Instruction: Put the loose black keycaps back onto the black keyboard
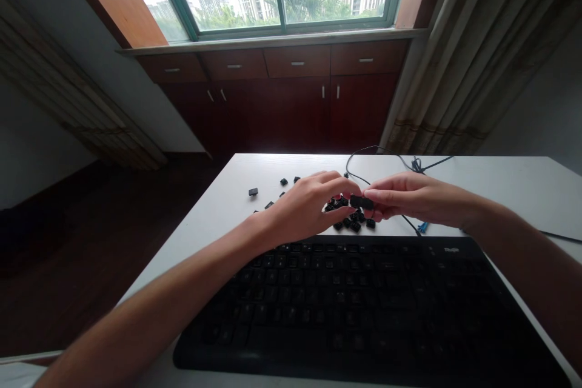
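In the head view my right hand (pixel 404 197) pinches the right end of a small black oblong keycap (pixel 361 201) between thumb and fingers. My left hand (pixel 313 203) reaches in from the other side, its thumb and index fingertip closed about the keycap's left part. Just below and behind the fingers lies a pile of small black key switches (pixel 354 221), some showing red; the left hand partly covers it. A large black keyboard (pixel 318 303) fills the near part of the white table (pixel 213 200), below both hands.
A loose black keycap (pixel 253 192) and a few small black pieces (pixel 284 182) lie left of my left hand. A thin black cable (pixel 359 154) loops behind the hands. Blue strands (pixel 422 227) lie beneath my right wrist. Dark red cabinets (pixel 282 112) stand beyond the table.
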Available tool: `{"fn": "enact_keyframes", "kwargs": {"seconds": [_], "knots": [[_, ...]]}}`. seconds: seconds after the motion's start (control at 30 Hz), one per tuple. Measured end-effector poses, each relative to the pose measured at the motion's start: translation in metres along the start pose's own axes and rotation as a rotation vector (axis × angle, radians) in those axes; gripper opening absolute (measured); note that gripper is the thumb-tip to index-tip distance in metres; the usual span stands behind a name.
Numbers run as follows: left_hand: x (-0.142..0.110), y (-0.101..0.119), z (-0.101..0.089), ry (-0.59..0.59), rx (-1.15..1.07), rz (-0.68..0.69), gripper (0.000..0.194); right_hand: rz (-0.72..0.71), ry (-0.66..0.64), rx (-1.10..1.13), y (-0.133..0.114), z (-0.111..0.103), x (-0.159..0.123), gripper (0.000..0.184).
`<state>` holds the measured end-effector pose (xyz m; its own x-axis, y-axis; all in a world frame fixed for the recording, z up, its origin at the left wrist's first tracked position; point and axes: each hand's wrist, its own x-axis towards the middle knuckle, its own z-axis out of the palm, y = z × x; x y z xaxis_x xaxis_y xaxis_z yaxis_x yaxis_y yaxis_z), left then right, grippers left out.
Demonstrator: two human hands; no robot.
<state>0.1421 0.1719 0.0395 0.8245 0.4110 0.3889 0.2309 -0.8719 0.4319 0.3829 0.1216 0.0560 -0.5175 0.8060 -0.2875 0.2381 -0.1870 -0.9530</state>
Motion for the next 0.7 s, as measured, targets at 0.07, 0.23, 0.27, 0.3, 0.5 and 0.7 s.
{"fn": "enact_keyframes", "kwargs": {"seconds": [0.07, 0.23, 0.27, 0.3, 0.5, 0.7], "knots": [[0.0000, -0.0009, -0.0008, 0.009, -0.014, 0.001, 0.020, 0.015, -0.012, 0.029, -0.0005, 0.0017, 0.0002, 0.042], [-0.0005, -0.0015, -0.0027, 0.030, -0.049, -0.036, 0.018, -0.018, -0.029, -0.026, -0.0042, 0.0018, -0.0006, 0.040], [-0.0004, -0.0012, -0.0033, 0.036, -0.047, -0.042, 0.018, -0.025, -0.018, -0.049, -0.0045, 0.0012, -0.0009, 0.041], [-0.0003, -0.0007, -0.0041, 0.040, -0.047, -0.047, 0.018, -0.028, 0.000, -0.074, -0.0047, 0.0004, -0.0012, 0.042], [0.0014, 0.0047, -0.0080, 0.051, -0.101, -0.033, 0.025, -0.036, 0.097, -0.173, -0.0040, -0.0027, -0.0034, 0.048], [0.0027, 0.0054, -0.0084, 0.071, -0.228, -0.078, 0.025, -0.054, 0.029, -0.140, -0.0094, 0.0012, -0.0072, 0.055]]}}
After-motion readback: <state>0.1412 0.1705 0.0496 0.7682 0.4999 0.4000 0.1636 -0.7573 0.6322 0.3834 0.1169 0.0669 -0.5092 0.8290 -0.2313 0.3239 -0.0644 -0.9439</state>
